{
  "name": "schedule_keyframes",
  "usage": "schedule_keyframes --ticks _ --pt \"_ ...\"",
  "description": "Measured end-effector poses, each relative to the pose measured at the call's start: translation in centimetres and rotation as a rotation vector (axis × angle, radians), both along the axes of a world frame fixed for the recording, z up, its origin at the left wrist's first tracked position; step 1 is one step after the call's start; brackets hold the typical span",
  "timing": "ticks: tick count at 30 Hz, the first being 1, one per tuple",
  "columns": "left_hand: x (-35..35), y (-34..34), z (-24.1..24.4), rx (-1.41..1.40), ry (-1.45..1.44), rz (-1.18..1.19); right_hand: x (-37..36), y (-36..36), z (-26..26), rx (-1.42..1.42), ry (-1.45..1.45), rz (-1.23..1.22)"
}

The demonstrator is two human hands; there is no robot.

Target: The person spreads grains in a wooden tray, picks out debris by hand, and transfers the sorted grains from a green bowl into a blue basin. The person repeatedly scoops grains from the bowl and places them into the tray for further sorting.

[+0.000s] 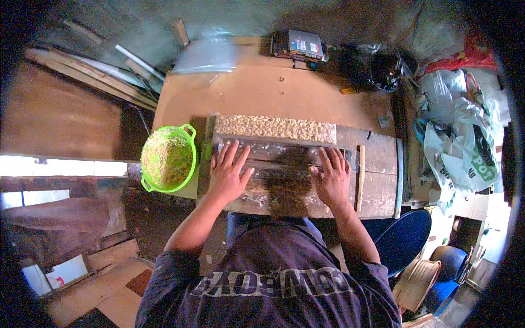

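Observation:
A flat, even layer of pale beans or kernels (275, 127), seemingly packed in clear plastic, lies on a worn wooden board (377, 180). On its near side, a glossy strip that looks like clear plastic film (283, 149) spans the space between my hands. My left hand (231, 174) lies palm down at the strip's left end, fingers spread. At the right end my right hand (333, 174) is also palm down, fingers fairly straight and thumb out. Neither hand grips anything. Beside my left hand, a bright green plastic colander (192, 164) holds more pale kernels (164, 151).
Clear plastic bags (209, 55) lie at the table's back left. A grey box-like object (304, 43) stands behind. A thin wooden stick (361, 178) lies right of my right hand. Plastic sacks (459, 139) hang at the right, above a dark blue tub (404, 242).

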State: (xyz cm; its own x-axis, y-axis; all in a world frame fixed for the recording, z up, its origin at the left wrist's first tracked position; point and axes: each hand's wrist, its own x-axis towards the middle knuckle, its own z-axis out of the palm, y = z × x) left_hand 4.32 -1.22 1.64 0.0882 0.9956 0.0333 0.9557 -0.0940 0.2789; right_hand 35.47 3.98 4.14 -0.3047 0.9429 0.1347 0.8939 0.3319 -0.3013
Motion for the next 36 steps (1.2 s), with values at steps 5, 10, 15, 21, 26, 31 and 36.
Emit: schedule_keyframes --ticks 5,10,15,21,26,31,36 --pt "-1.2 -0.5 -0.1 -0.003 0.046 0.099 0.5 0.1 -1.6 0.021 -0.074 -0.057" --pt "-2.0 -1.2 -0.2 -0.021 0.001 0.141 1.0 -0.6 -1.9 -0.017 -0.182 -0.139" --pt "-0.9 -2.0 0.0 0.008 0.090 0.168 3.0 -1.8 -0.8 0.173 -0.017 -0.174" --pt "2.2 -4.4 0.0 -0.019 0.040 0.033 9.2 -4.5 -2.3 0.101 0.098 -0.612" --pt "3.3 -5.3 -0.5 -0.067 0.034 -0.012 11.2 -7.6 -3.0 -0.083 0.014 -0.610" --pt "3.6 -6.0 -0.7 -0.080 0.061 -0.008 12.3 -8.3 -4.5 -0.058 0.119 -0.609" --pt "3.7 -6.4 -0.9 -0.067 0.087 -0.001 13.1 -7.5 -4.2 -0.171 0.255 -0.611"
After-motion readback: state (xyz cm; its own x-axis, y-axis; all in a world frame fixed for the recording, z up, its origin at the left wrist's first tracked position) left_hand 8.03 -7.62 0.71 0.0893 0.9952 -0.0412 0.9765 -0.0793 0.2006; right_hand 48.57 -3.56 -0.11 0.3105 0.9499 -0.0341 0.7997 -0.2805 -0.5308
